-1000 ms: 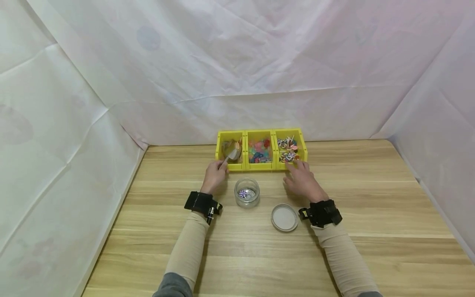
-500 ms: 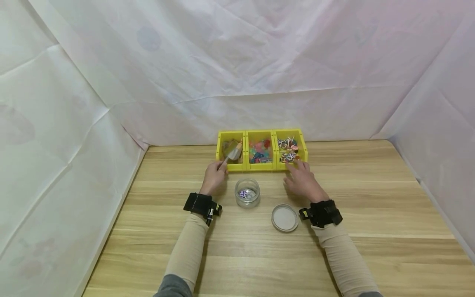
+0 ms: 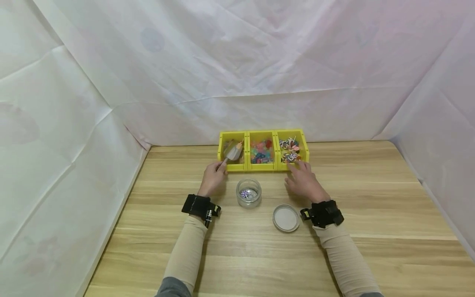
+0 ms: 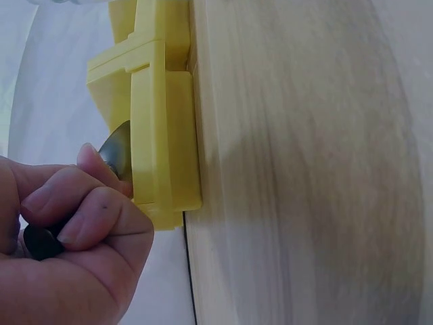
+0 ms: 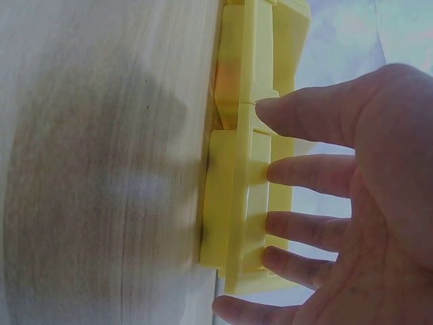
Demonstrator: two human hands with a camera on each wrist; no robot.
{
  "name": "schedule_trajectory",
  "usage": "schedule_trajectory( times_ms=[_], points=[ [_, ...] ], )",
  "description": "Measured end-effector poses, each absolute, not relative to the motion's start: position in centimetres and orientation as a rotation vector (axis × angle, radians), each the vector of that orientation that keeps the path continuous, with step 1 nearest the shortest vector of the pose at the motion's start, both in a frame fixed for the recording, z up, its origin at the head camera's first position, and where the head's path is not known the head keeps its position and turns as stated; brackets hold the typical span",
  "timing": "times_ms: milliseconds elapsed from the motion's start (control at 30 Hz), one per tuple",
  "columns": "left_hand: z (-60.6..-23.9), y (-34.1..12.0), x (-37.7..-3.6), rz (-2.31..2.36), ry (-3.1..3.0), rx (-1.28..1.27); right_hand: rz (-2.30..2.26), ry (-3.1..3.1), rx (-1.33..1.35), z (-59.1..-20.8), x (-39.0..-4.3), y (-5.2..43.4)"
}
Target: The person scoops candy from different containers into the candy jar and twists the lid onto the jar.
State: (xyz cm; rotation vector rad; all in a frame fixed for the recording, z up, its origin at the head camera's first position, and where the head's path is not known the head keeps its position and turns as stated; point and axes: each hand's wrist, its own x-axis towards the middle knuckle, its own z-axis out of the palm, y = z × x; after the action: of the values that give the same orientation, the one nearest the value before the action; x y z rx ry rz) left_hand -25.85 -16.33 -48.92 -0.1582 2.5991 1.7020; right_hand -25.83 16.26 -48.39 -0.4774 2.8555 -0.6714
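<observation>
left hand [image 3: 213,178] curled round the handle of a small metal scoop [image 3: 232,153], fingers [image 4: 95,220] clamped on it, thumb on top in the left wrist view. scoop bowl raised over the left yellow bin [image 3: 231,151], tilted, with a brownish piece sitting in it. bin's front wall [image 4: 159,142] just beside the knuckles in the left wrist view, scoop metal [image 4: 119,150] peeking from behind it.

right hand [image 3: 305,183] flat and low on the table [image 3: 371,198], fingers [image 5: 308,170] straight and spread apart, holding nothing, tips touching or almost touching the front edge of the right yellow bin [image 3: 293,149]; exact contact hard to tell. same bin's front wall [image 5: 233,196] close under the fingertips in the right wrist view.

three yellow bins in a row at the far side of the table, touching one another: left one with brownish pieces, middle bin [image 3: 261,151] with bright mixed-colour sweets, right one with striped swirl lollipops.

clear glass jar [image 3: 248,192] standing upright between the two hands, lid off, one purple-and-white swirl sweet [image 3: 243,193] at its bottom. round lid [image 3: 285,218] lying flat on the table near the right wrist, apart from the jar.

black wrist straps on both forearms, beige sleeves behind them. white sheeting all round the table.
</observation>
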Motion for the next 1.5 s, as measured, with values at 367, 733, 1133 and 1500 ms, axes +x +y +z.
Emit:
schedule_trajectory(
  times_ms=[367, 733, 1133, 1500],
  points=[
    [-49.1, -16.8, -25.3, 1.686, 2.619, -0.119, -0.683, 2.848, -0.481, -48.5, -25.9, 16.3],
    [-48.9, -16.9, -24.7, 1.732, 2.569, -0.166, -0.688, 2.85, -0.495, -48.3, -25.9, 16.4],
    [-48.6, -17.0, -24.3, 1.806, 2.5, -0.14, -0.694, 2.847, -0.491, -48.4, -26.0, 16.4],
    [-48.2, -17.3, -23.8, 1.708, 2.486, -0.008, -0.701, 2.849, -0.506, -48.5, -25.9, 16.5]
  ],
)
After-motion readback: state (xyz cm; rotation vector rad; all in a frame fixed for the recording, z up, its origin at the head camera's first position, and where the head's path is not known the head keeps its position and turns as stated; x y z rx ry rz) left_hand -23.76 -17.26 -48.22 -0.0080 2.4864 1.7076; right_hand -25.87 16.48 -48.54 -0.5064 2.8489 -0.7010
